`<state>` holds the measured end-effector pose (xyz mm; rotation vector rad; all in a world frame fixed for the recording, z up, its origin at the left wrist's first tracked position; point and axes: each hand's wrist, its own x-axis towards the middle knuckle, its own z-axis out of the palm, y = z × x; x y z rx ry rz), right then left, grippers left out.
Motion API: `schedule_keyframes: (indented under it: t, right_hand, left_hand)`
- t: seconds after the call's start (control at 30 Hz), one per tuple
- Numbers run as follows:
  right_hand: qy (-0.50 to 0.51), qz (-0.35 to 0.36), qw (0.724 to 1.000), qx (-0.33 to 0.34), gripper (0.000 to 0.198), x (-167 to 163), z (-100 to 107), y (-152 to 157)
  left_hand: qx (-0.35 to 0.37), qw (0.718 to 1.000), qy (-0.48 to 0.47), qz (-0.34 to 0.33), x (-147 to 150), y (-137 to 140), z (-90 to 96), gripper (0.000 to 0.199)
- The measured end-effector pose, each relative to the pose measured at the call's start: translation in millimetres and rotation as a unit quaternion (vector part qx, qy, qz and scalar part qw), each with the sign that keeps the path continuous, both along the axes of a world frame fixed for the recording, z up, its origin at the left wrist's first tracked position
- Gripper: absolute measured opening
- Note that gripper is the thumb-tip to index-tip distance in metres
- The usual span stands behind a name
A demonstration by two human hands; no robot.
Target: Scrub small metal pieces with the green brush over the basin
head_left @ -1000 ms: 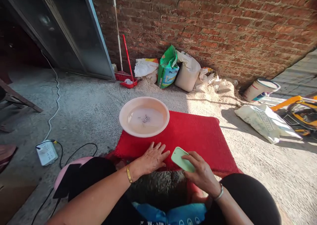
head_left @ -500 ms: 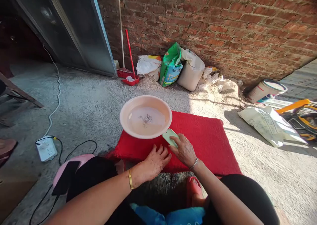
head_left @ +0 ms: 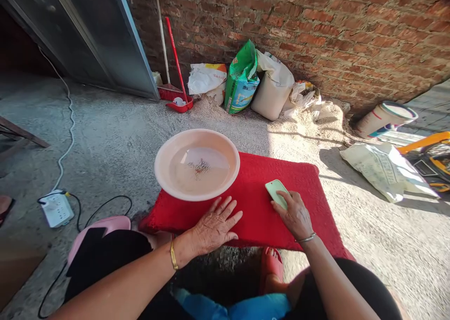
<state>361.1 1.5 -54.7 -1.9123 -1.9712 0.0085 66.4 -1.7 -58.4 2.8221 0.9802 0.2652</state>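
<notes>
A large pale pink basin (head_left: 165, 181) holds shallow water, with a dark patch near its middle. It stands on the left part of a red cloth-covered low table (head_left: 253, 217). My left hand (head_left: 214, 228) lies palm down at the table's front edge, fingers spread, just below the basin and holding nothing. Between the thumb and fingers of my right hand (head_left: 295, 214) is a pale green phone case (head_left: 276, 188), rounded at the corners, over the table right of the basin. Whether a phone is inside it I cannot tell.
A white power strip (head_left: 57, 209) with cords lies on the floor at left. Against the brick wall stand a red dustpan (head_left: 181, 105), a green bag (head_left: 242, 80) and a whitish sack (head_left: 272, 92). A bucket (head_left: 385, 118) and another sack (head_left: 383, 170) are at right.
My right hand has carried the phone case rightward, away from the basin's rim. My left hand's fingers have spread wider. The view has shifted slightly.
</notes>
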Motion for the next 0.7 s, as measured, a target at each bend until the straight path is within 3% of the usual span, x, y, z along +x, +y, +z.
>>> schedule_keyframes:
  t: [0.27,0.43,0.53,0.7]
  right_hand:
    - [0.031,0.106,0.994,-0.021,0.035,-17,0,-18]
    - [0.024,0.007,1.0,-0.006,0.036,18,1,-9]
    - [0.042,-0.027,0.999,0.004,0.035,20,0,-5]
    - [0.05,0.083,0.995,-0.016,0.035,-8,-5,-2]
  left_hand:
    - [-0.013,0.999,0.017,0.049,8,23,-8.4,0.065]
    - [-0.03,0.997,0.029,0.066,11,28,-13.3,0.065]
    - [-0.029,0.997,0.026,0.067,11,29,-15.3,0.065]
    - [-0.016,0.997,0.038,0.062,10,30,-13.7,0.065]
